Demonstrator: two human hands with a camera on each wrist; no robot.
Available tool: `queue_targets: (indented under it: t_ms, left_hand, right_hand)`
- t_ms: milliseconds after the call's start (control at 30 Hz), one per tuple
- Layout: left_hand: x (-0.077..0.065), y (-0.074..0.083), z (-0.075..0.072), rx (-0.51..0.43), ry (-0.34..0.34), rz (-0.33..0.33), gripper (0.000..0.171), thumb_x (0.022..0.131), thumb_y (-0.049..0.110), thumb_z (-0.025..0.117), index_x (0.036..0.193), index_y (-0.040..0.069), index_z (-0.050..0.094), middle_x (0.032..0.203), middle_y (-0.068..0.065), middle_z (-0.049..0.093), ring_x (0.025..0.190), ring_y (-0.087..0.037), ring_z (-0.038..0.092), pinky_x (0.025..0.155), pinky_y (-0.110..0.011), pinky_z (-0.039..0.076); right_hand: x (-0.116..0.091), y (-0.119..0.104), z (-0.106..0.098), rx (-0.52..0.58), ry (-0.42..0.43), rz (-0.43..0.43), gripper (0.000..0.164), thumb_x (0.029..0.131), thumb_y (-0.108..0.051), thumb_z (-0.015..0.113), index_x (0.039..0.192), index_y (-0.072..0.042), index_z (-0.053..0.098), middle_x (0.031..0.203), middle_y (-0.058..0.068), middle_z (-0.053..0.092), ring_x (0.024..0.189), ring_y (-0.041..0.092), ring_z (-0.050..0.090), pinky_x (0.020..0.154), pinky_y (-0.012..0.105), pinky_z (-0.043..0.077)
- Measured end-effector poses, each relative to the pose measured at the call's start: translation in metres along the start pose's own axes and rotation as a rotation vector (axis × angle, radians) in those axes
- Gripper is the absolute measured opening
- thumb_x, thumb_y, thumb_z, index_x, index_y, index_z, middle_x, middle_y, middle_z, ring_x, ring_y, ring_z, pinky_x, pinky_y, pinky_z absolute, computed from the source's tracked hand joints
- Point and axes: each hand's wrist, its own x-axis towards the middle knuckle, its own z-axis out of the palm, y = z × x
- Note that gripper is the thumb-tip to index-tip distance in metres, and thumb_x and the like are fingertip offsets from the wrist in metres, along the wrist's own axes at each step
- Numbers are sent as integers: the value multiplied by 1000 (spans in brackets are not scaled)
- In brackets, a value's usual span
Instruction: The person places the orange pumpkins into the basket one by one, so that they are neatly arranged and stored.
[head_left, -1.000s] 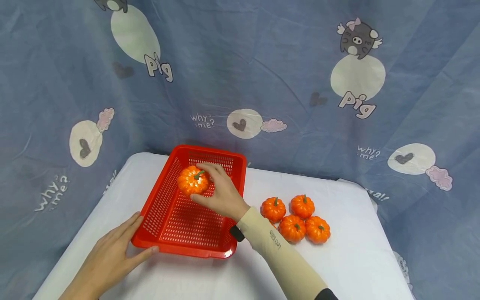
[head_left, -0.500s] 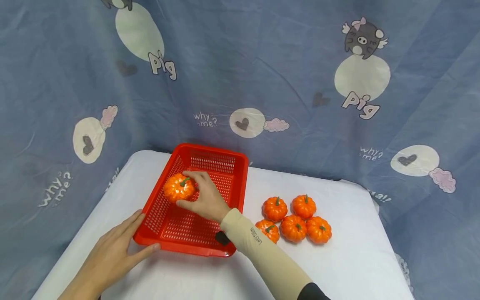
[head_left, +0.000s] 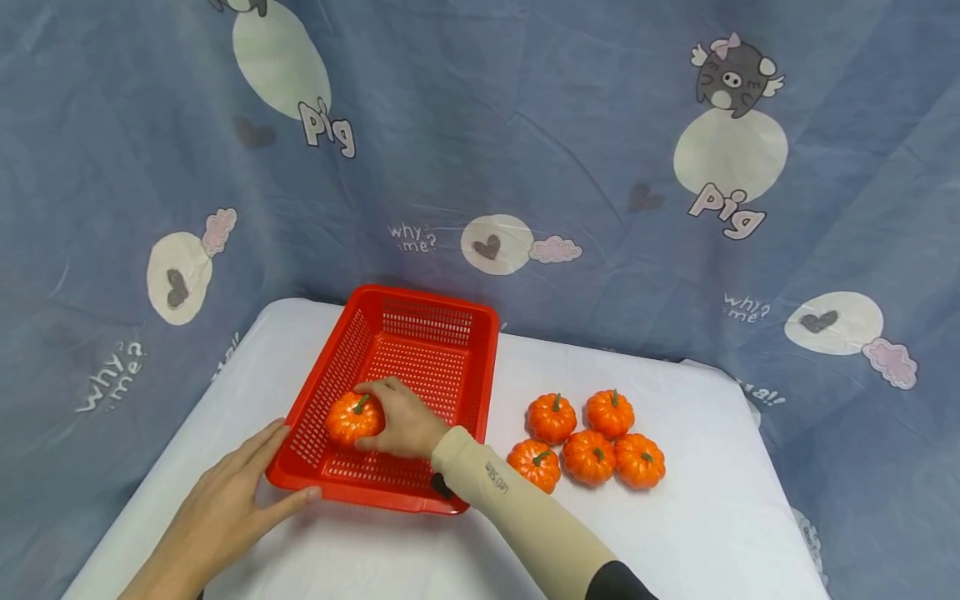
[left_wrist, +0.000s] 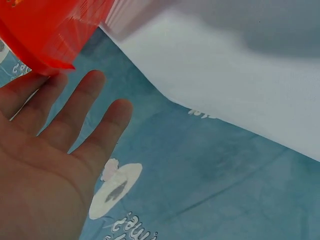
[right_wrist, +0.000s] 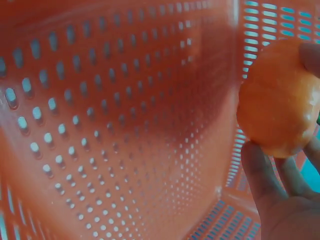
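Observation:
My right hand (head_left: 405, 421) holds a small orange pumpkin (head_left: 351, 421) with a green stem, thumb on one side and fingers on the other. The pumpkin is inside the red plastic basket (head_left: 420, 500), in its near left part. In the right wrist view the pumpkin (right_wrist: 277, 100) hangs close to the slotted wall; whether it touches the bottom I cannot tell. My left hand (head_left: 221, 508) is at the basket's near left corner, its fingers straight. In the left wrist view the fingertips of that hand (left_wrist: 55, 135) touch the red corner (left_wrist: 45, 60) from outside.
Several more orange pumpkins (head_left: 588, 458) sit grouped on the white tabletop (head_left: 675, 550) to the right of the basket. A blue curtain (head_left: 570, 125) with pig prints hangs behind the table and down both sides.
My right hand has carried the pumpkin left and toward me, down into the basket's near left part. The left hand stays at the corner. A pumpkin behind the right forearm has come into view.

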Motion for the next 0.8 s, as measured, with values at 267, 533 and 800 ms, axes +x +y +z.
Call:
queue_targets:
  t_ms: [267,533,800]
  left_hand:
    - [1,0,-2,2,21,18,112,77,75,70,152,-3,42,152,-25,44,130,-49,47,101,-73,39]
    - [2,1,-4,2,46,42,109,76,74,72,149,-3,47,150,-24,47,129,-48,48,101,-72,40]
    - [1,3,-6,12,47,35,111,75,75,72,148,-4,47,150,-25,47,128,-48,49,100,-72,41]
  right_hand:
    - [6,-1,10,-67,-58,-19,74,81,-37,87,145,-22,51,133,-2,52,111,7,55,93,16,49]
    - [10,-1,12,-94,-91,48,74,79,-33,90,142,-23,53,130,-3,52,107,7,56,89,16,50]
    - [13,-2,15,-130,-123,70,76,78,-36,90,143,-26,52,136,-2,50,110,5,55,93,16,49]
